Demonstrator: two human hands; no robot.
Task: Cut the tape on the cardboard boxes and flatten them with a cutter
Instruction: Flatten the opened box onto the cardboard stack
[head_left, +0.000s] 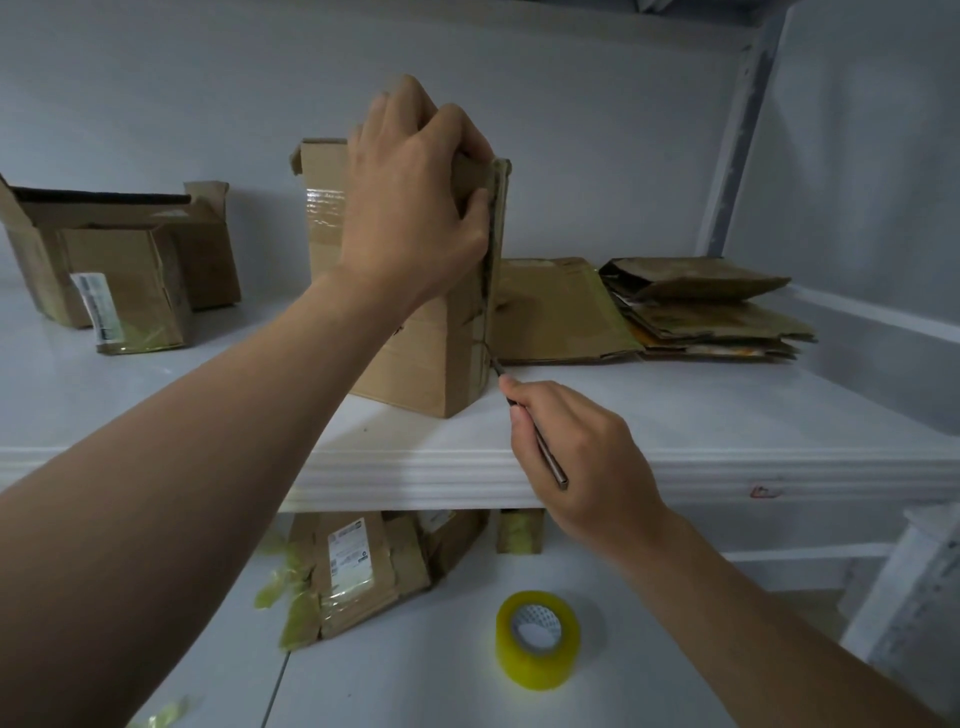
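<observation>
A tall cardboard box (415, 358) stands upright on the white shelf (675, 415). My left hand (410, 202) grips its top right corner, thumb on the taped edge. My right hand (576, 467) holds a thin metal cutter (540, 441) like a pen. The blade tip touches the box's right vertical seam near its lower end. That seam looks dark and split along most of its height.
Flattened boxes (701, 312) are stacked on the shelf at the right. An open box (119, 249) with a smaller labelled box in front sits at the left. On the floor below lie a taped labelled box (358, 571) and a roll of yellow tape (537, 639).
</observation>
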